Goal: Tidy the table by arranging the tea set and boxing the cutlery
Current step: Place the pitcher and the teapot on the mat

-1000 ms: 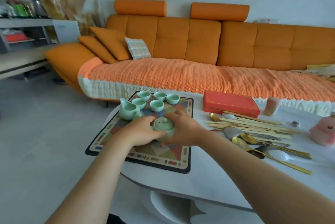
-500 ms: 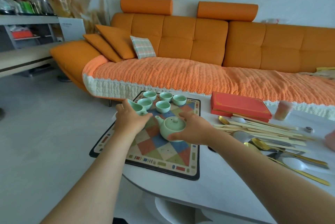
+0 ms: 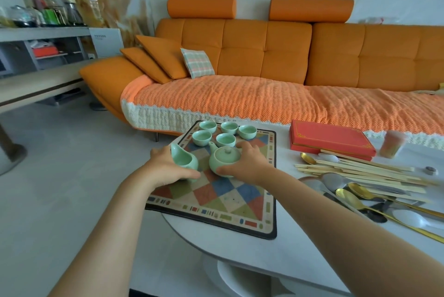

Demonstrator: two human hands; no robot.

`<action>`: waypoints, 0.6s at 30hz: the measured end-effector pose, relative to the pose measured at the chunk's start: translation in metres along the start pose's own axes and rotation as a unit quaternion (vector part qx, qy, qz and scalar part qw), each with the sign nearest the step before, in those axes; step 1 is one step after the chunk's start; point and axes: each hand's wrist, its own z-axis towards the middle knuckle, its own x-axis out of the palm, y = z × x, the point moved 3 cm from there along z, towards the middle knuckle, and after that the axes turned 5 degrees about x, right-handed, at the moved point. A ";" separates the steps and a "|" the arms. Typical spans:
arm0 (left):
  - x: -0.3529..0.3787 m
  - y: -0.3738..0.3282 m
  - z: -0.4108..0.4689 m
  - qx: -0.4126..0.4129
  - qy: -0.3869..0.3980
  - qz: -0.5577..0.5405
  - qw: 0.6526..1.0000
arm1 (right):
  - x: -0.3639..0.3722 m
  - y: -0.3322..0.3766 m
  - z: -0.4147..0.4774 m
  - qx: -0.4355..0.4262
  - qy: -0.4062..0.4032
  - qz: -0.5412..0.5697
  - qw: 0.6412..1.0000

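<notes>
Both hands on the tea set. Left hand [image 3: 165,166] wraps the pitcher [image 3: 185,160] near the mat's [image 3: 228,198] left edge, fingers curled round its far side, thumb on the near wall. Right hand [image 3: 247,162] cups the teapot [image 3: 222,157] at mat centre, fingers curled behind the body, thumb low in front. Five cups [image 3: 225,139] sit grouped at the mat's far edge. Box [image 3: 329,138], chopsticks [image 3: 360,171] and spoons [image 3: 353,197] lie toward the tabletop's [image 3: 228,246] right side, unboxed. We judge the glazed pieces light, stiff, slick, chippable, and the lid probably loose. We'd hold bodies low, not spout or knob.
</notes>
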 end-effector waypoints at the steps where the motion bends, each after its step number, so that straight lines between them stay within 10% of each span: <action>1: -0.001 0.000 -0.004 -0.001 -0.002 0.000 1.000 | 0.002 0.004 0.001 -0.003 -0.005 0.004 1.000; 18: -0.002 -0.015 -0.023 -0.063 -0.005 0.056 0.996 | -0.001 0.004 0.004 -0.035 0.007 -0.004 0.999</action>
